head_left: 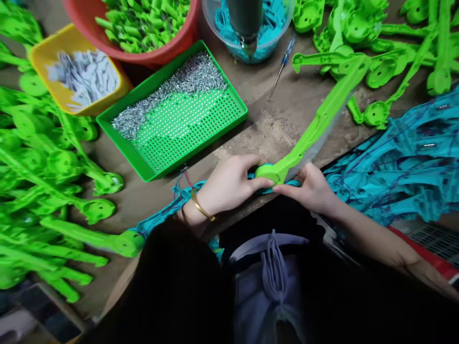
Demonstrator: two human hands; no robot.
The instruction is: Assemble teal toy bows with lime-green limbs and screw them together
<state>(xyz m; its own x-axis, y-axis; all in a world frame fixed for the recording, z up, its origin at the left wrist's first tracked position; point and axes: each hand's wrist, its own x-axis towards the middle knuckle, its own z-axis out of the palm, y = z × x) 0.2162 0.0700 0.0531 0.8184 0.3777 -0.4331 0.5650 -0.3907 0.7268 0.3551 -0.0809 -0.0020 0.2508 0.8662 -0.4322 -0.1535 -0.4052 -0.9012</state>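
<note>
A long bright green plastic arm [319,124] with a round end slants up to the right between my hands. My left hand [231,184], with a gold bangle on its wrist, is closed on the round end, thumb on top. From the right, my right hand [311,188] grips the same joint, its thumb tip close to the left one. A teal plastic part [179,203] with thin wires runs under my hands; its middle is hidden by the fingers. Along the arm's underside shows a pale, blurred strip.
A green perforated tray [190,155] of small screws lies at the left, near a yellow bin [39,52], a red basin [195,28] and a clear tub [290,19] under a hanging dark tool [245,19]. A screwdriver [283,62], green arms [32,119] and teal parts [401,162] surround.
</note>
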